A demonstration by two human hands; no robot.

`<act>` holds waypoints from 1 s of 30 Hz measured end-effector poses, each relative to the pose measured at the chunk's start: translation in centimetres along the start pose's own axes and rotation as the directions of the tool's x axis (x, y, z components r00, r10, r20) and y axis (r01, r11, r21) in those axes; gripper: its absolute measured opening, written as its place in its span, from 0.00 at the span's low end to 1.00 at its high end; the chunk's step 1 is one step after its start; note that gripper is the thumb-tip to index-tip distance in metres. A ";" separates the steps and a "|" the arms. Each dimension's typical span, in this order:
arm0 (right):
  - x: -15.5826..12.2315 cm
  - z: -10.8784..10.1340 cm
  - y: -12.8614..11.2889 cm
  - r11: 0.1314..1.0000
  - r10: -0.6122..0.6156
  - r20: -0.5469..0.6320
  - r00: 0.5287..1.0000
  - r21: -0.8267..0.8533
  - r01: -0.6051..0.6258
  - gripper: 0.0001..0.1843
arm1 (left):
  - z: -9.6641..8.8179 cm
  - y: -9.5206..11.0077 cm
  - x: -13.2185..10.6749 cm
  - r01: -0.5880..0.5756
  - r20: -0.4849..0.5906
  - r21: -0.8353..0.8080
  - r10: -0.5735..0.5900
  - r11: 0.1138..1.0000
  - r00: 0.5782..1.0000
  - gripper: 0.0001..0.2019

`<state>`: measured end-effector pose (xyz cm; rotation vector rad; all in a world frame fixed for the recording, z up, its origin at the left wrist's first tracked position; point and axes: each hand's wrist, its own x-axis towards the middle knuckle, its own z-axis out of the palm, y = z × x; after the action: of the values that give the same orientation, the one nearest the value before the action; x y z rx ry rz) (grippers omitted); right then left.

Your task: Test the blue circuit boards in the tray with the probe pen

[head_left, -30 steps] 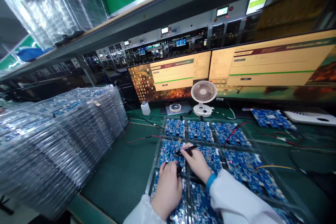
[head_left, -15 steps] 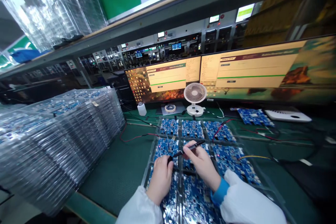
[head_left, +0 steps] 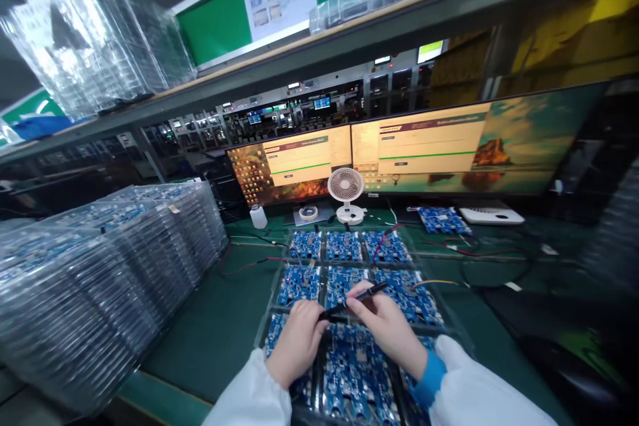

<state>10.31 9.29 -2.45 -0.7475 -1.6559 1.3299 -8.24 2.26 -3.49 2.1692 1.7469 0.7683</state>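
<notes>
Head view: a black pen is gripped between the fingers of the right hand, its tip pointed toward nine o'clock, where it meets the left hand. The left hand is closed around the pen's tip end, possibly on its cap, though what exactly is pinched cannot be told. Both hands are held just above a clear tray of blue circuit boards laid out in a grid on the green bench. Red wires are run to the boards from nine o'clock and from one o'clock. No pen mark can be made out on any board, so how many boards are finished cannot be judged; the pen is not touching a board at this moment. At nine o'clock a tall stack of filled trays is seen. At twelve o'clock a small fan, a white bottle, a tape roll and two monitors are set.
</notes>
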 end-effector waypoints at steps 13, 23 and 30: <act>-6.3 -9.8 -1.6 0.979 0.180 -0.264 0.948 0.141 -0.147 0.24 | -1.4 1.3 4.4 0.143 -0.242 -0.162 -0.180 0.976 0.953 0.13; -9.4 -18.7 1.9 0.772 0.537 -0.544 0.645 0.625 -0.116 0.28 | -0.9 -11.3 9.9 0.589 -0.280 0.093 -0.546 0.803 0.789 0.15; -9.3 -18.0 1.7 0.764 0.540 -0.535 0.649 0.636 -0.111 0.28 | -1.0 -10.9 11.9 0.659 -0.302 0.196 -0.595 0.726 0.745 0.12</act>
<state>30.48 9.83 -5.39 -1.0629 -0.4663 1.4331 -16.17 16.25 -5.28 1.4575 2.6469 0.5984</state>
